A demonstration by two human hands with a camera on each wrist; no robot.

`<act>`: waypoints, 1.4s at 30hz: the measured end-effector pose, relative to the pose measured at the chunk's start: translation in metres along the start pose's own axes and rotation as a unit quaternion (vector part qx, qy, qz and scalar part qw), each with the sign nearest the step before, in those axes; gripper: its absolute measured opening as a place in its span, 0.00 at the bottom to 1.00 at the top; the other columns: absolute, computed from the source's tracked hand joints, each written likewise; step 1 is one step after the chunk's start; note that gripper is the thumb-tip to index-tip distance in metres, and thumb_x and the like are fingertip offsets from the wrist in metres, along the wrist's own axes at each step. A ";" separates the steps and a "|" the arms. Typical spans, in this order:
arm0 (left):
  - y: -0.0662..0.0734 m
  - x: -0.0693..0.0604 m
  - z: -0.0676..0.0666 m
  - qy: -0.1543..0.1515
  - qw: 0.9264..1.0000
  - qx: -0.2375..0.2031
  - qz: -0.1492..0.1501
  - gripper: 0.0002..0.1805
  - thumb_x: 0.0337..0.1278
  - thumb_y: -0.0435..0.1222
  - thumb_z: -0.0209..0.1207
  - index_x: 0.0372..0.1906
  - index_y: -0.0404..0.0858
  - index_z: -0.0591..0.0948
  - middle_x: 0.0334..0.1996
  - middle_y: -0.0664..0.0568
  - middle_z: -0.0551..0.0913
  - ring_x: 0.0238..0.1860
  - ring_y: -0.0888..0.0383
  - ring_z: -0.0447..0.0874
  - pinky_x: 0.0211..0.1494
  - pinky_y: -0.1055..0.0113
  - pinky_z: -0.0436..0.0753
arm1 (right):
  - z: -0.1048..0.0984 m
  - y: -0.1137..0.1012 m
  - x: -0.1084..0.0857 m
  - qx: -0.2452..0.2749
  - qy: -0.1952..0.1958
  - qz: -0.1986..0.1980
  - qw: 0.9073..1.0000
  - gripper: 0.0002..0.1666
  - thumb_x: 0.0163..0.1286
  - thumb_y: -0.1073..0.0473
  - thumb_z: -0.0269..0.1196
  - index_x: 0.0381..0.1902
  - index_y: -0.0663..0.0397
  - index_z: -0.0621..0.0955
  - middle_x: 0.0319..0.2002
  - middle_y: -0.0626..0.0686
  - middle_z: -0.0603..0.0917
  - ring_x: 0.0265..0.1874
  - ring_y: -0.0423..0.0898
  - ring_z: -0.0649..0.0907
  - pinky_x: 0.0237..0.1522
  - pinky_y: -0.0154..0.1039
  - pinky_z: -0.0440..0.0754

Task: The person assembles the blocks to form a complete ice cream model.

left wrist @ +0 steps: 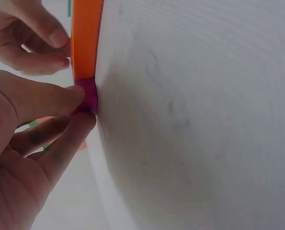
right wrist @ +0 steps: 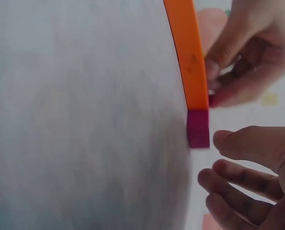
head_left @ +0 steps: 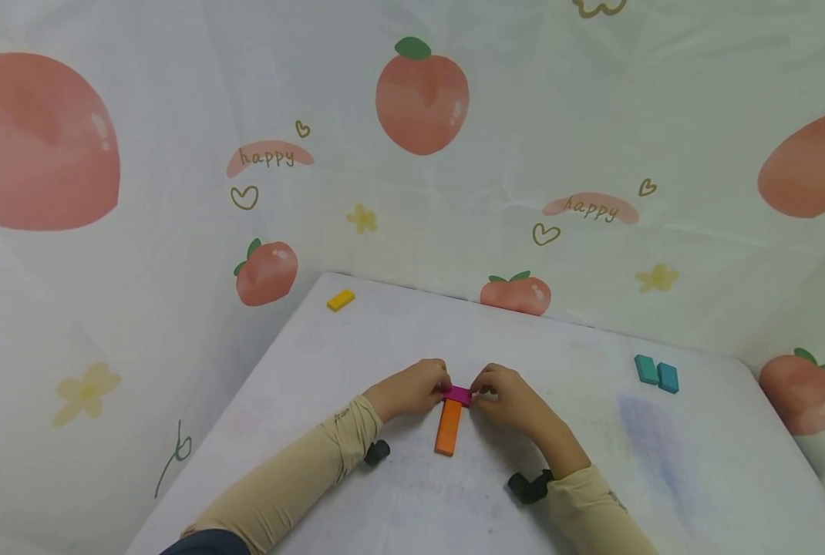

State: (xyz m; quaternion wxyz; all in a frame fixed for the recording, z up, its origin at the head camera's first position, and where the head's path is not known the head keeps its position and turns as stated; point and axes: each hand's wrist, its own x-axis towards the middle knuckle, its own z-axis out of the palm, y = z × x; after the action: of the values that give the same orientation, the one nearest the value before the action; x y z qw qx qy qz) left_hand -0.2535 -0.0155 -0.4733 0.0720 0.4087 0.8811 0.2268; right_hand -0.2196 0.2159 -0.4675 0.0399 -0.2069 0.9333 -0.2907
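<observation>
A flat orange block (head_left: 448,427) lies lengthwise on the white table, and a short magenta block (head_left: 458,395) sits crosswise against its far end, making a T. Thumb and fingers of my left hand (head_left: 412,389) pinch the left end of the magenta block, as the left wrist view shows on the magenta block (left wrist: 88,97). My right hand (head_left: 510,397) is at the other end. In the right wrist view, the right hand's thumb and fingers (right wrist: 238,143) are spread and stand just apart from the magenta block (right wrist: 198,128).
A yellow block (head_left: 341,301) lies at the far left corner of the table (head_left: 537,347). Two teal-blue blocks, a greener one (head_left: 647,369) and a bluer one (head_left: 668,378), lie side by side at the right. A fruit-print cloth (head_left: 454,200) hangs behind.
</observation>
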 end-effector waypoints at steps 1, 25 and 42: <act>0.000 0.000 0.000 0.001 1.000 0.000 -0.001 0.09 0.68 0.26 0.65 0.47 0.33 0.91 0.39 0.49 0.86 0.40 0.61 0.81 0.50 0.72 0.84 | -0.002 0.003 0.000 -0.001 0.005 0.008 1.000 0.04 0.68 0.66 0.71 0.39 0.53 0.90 0.39 0.48 0.85 0.42 0.45 0.84 0.53 0.49 0.89; 0.004 0.000 -0.002 -0.011 1.000 -0.014 -0.026 0.10 0.69 0.28 0.65 0.50 0.34 0.92 0.41 0.50 0.87 0.40 0.64 0.80 0.51 0.74 0.84 | -0.105 0.138 -0.055 -0.100 0.217 0.176 0.955 0.18 0.73 0.61 0.63 0.49 0.75 0.85 0.47 0.75 0.82 0.45 0.69 0.84 0.47 0.64 0.82; 0.000 0.000 -0.001 -0.011 0.999 -0.018 -0.027 0.10 0.70 0.29 0.65 0.50 0.35 0.92 0.40 0.52 0.87 0.39 0.64 0.80 0.51 0.75 0.84 | -0.138 0.190 -0.090 -0.078 0.163 0.308 0.934 0.24 0.70 0.61 0.56 0.53 0.80 0.80 0.52 0.81 0.80 0.49 0.77 0.80 0.48 0.69 0.78</act>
State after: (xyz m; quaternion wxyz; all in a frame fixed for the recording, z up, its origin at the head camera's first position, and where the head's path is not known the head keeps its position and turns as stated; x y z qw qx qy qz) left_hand -0.2536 -0.0154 -0.4724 0.0951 0.3855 0.8868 0.2366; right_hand -0.2334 0.4673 -0.4637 -0.0415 0.1390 0.9646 -0.2202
